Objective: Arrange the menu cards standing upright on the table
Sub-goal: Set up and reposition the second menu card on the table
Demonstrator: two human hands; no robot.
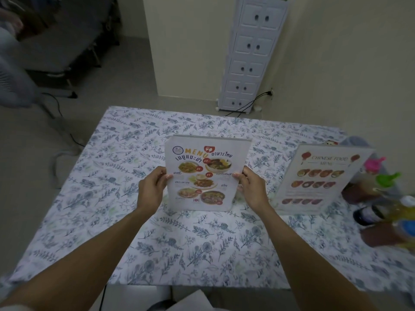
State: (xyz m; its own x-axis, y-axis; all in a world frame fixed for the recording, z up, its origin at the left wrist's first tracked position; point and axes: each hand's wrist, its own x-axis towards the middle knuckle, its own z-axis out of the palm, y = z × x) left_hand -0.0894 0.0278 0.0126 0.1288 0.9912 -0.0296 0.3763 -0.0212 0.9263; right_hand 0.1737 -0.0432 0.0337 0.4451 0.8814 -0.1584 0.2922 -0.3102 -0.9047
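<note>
Both hands were closed on 1 menu card (205, 173): my left hand (151, 187) pinched its left edge and my right hand (251, 187) its right edge, thumbs on the printed face. It stood on its short bottom edge near the middle of the table (112, 198), long axis vertical, leaning slightly away from me, equally near both hands. A 2nd menu card (318, 178) already stood upright, well apart to the right, beside some bottles (381, 207). I judged letting go depended on the bottom edge sitting flat, which I couldn't confirm.
</note>
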